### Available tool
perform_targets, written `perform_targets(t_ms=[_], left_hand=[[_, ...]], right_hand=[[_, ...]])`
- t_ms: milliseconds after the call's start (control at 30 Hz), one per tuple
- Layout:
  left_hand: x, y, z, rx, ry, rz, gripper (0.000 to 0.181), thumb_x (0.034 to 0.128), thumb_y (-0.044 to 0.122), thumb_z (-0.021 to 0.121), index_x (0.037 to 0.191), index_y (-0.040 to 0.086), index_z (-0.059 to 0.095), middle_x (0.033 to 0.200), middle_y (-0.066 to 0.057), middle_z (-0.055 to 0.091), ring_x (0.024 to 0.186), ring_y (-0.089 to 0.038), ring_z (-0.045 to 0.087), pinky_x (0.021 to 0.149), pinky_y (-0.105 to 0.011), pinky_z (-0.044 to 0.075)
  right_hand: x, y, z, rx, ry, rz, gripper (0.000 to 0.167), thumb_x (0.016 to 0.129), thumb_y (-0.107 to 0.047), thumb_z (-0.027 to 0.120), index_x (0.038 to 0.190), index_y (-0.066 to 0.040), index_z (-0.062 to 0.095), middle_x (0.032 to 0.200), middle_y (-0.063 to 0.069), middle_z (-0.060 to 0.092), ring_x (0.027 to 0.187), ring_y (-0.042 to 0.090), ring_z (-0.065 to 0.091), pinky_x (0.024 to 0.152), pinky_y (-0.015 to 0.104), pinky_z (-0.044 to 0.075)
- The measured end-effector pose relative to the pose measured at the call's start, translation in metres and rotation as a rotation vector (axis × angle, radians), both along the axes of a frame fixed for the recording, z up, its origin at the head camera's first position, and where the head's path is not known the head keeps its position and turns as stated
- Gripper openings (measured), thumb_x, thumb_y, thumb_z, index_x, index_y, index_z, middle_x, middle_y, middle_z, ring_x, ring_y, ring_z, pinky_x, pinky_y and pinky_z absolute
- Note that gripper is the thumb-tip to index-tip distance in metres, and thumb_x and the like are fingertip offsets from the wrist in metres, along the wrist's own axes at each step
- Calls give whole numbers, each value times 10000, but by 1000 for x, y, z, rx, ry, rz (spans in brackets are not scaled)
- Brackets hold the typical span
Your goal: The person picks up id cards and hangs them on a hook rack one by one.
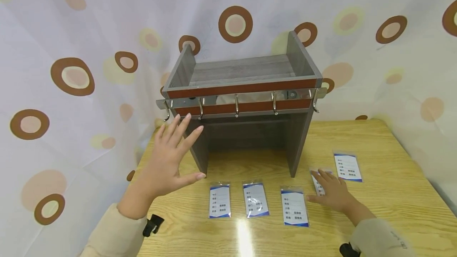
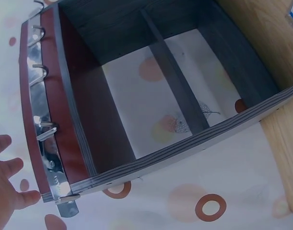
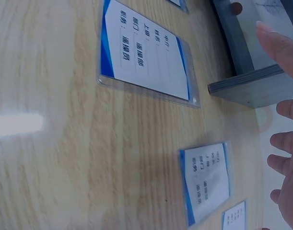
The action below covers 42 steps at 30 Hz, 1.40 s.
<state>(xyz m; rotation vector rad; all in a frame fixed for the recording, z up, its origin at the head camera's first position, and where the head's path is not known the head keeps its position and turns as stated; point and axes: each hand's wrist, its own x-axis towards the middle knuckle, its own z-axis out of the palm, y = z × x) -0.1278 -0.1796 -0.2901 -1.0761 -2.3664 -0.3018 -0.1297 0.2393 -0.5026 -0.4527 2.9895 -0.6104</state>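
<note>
My left hand [image 1: 166, 165] is held up with its fingers spread, in front of the left side of a grey wooden shelf [image 1: 300, 138]. In the left wrist view its fingertips appear close to the metal hook rail [image 2: 50, 163]; contact cannot be told. Over on the right, my right hand [image 1: 332, 193] reaches out palm down with fingers extended, partly covering a clear-sleeved name badge [image 1: 317, 187]. Whether it touches that badge is unclear. Beside it on the right lies another badge [image 1: 348, 167], and on its left a third [image 1: 294, 207]. Neither hand holds anything.
Two more badges, one left [image 1: 219, 201] and one central [image 1: 255, 199], lie in front of the shelf on the wooden table [image 1: 192, 237]. Several metal hooks jut from the shelf's red front. A white dotted cloth [image 1: 107, 19] hangs behind and along the sides.
</note>
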Motion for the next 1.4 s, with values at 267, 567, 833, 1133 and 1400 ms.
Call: perform_targets(t_ms=[267,567,833,1133,1400], left_hand=[[-6,-3,12,25,34,9,780,776,674,305,1371,173,243,1417,-126,143,1265,-351,106,934,-586,83],[-13,-6,21,76,62,3,765,790,661,297,1378,180,219,1418,-131,136,1255,-372,121,931,-573,88],[-22,-12,27,129,80,-33,745,796,636,343,1389,213,186,1402,-162,162,1253,-380,120,919,-570,115],[-30,-21,29,160,-1,6,765,790,633,361,1384,178,202,1412,-153,138,1268,-346,92,900,-601,115],[-37,-26,32,182,-80,49,793,776,653,359,1375,153,222,1419,-135,126,1287,-271,50,881,-632,97]], right_hand=[[8,-12,-6,-41,-36,10,843,711,-532,589,1290,28,342,1272,309,316,1127,490,267,845,652,135],[10,-20,-9,-71,-55,24,848,722,-538,574,1295,37,326,1274,304,318,1115,498,287,847,631,182],[9,-24,-12,-87,-68,31,835,733,-522,576,1298,35,315,1273,285,337,1105,488,316,817,642,220],[7,-28,-12,-140,-118,36,825,747,-487,583,1290,68,302,1252,294,359,1097,510,311,835,637,223],[5,-28,-16,-179,-157,33,865,736,-500,587,1291,91,283,1255,308,344,1128,496,281,887,600,202]])
